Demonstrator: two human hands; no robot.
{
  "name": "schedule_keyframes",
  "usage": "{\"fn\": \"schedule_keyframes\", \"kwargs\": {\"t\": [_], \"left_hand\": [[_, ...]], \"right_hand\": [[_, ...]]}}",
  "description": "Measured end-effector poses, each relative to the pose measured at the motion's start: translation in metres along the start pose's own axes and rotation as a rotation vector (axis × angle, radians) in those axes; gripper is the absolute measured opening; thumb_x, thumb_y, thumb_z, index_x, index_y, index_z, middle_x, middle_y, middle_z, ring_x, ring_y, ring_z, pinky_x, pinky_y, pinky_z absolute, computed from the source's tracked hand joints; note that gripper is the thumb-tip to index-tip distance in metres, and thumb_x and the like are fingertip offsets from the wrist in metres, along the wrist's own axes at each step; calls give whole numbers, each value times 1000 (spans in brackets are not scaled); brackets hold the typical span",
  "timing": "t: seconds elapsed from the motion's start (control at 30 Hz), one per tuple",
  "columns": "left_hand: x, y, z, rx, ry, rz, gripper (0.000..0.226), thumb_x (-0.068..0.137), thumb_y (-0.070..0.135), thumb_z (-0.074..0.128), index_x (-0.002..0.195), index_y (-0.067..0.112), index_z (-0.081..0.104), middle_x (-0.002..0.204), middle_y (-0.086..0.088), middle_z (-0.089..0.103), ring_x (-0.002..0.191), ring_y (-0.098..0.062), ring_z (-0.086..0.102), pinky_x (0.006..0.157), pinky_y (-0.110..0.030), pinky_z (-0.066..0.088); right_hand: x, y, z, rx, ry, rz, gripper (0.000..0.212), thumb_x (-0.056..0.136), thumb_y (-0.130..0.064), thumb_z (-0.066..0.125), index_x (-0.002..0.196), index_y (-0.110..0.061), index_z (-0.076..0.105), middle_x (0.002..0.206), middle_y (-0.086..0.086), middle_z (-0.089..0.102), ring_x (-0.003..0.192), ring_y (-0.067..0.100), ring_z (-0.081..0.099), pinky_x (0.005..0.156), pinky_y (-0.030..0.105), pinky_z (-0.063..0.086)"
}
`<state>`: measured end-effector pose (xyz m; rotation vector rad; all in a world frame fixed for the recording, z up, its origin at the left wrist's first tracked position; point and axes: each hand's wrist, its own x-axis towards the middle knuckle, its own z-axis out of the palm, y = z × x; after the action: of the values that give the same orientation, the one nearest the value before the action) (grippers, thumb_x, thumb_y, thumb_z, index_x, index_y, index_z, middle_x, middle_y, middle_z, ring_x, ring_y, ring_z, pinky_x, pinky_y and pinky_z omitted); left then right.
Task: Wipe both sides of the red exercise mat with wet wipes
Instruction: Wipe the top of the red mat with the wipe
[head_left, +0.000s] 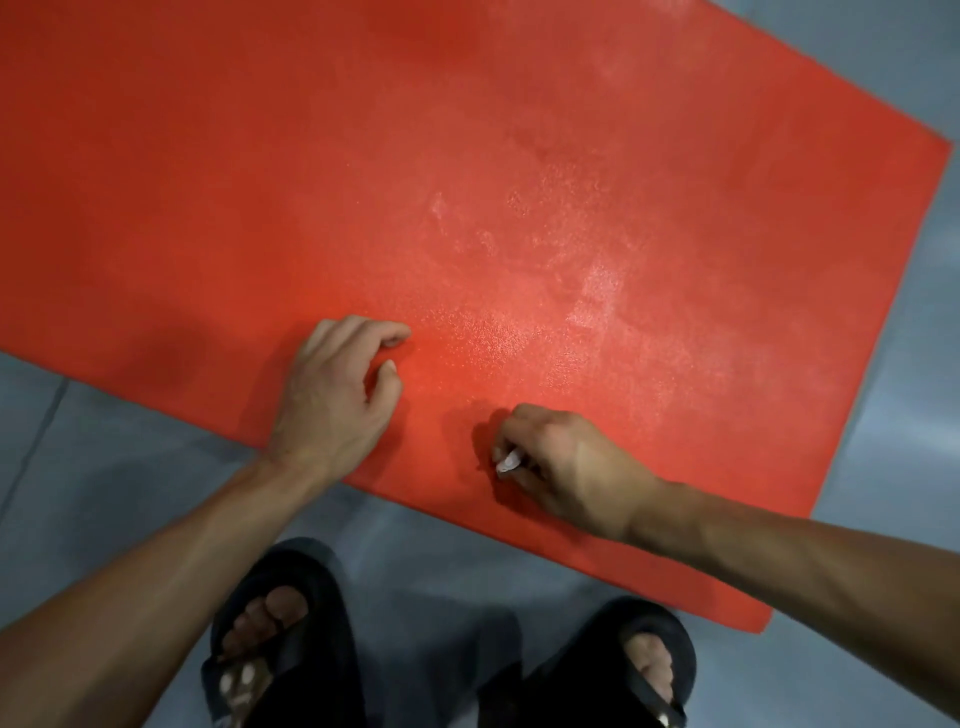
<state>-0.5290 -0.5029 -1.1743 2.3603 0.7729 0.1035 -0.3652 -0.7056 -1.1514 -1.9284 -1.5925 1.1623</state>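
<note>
right hand (566, 467) curled tight around a small white wad, a wet wipe (508, 461); only a scrap of it shows between the fingers, near the thumb side. knuckles down against the red exercise mat (363, 171), close to its near edge. left hand (337, 395) holds nothing: fingers loosely bent, thumb and forefinger apart, palm over the mat just left of the right hand, heel of the hand at the mat's near edge. cannot tell if its fingertips touch the surface.

mat lies flat on a grey tiled floor (883, 395), set at a slant, its right corner far right and its near corner at lower right. pale damp-looking sheen in patches across the mat's right half, far of the right hand.

two feet in black sandals (291, 639) on the floor, near side, just off the mat.
</note>
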Motion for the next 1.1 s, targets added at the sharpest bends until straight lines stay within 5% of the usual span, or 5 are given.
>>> {"fn": "schedule_keyframes", "kwargs": {"t": [0.3, 0.5, 0.77, 1.0, 1.1], "left_hand": [[1, -8, -4, 16, -9, 10, 31, 90, 11, 56, 119, 16, 67, 112, 5, 67, 104, -20, 56, 97, -32, 40], [22, -6, -6, 15, 17, 35, 30, 91, 12, 55, 118, 16, 68, 110, 5, 67, 104, -21, 55, 97, -30, 40], [57, 1, 1, 39, 6, 95, 30, 91, 14, 55, 118, 16, 67, 112, 0, 67, 105, -28, 57, 97, -46, 45], [108, -12, -6, 75, -79, 137, 22, 93, 28, 52, 107, 21, 68, 99, 6, 61, 96, -24, 57, 94, -38, 44], [125, -13, -7, 115, -150, 111, 23, 92, 43, 48, 89, 25, 61, 82, 8, 53, 85, -21, 51, 83, -39, 44]], "right_hand": [[70, 57, -83, -186, 500, 282, 6, 88, -12, 69, 88, -8, 65, 89, 10, 60, 77, 27, 58, 65, 30, 34], [29, 28, -46, -89, 154, 131, 12, 82, -6, 73, 81, -17, 67, 79, -2, 62, 68, 15, 58, 63, 22, 41], [94, 92, -139, -274, 519, 272, 12, 83, -14, 68, 92, -6, 69, 92, 15, 67, 84, 34, 63, 67, 25, 30], [53, 64, -127, -39, -72, 314, 15, 80, -5, 76, 82, -18, 71, 69, -9, 72, 64, 2, 69, 62, 27, 55], [65, 75, -125, -141, 92, 289, 8, 81, -6, 70, 83, -13, 70, 74, -3, 73, 70, 18, 70, 62, 33, 50]]}}
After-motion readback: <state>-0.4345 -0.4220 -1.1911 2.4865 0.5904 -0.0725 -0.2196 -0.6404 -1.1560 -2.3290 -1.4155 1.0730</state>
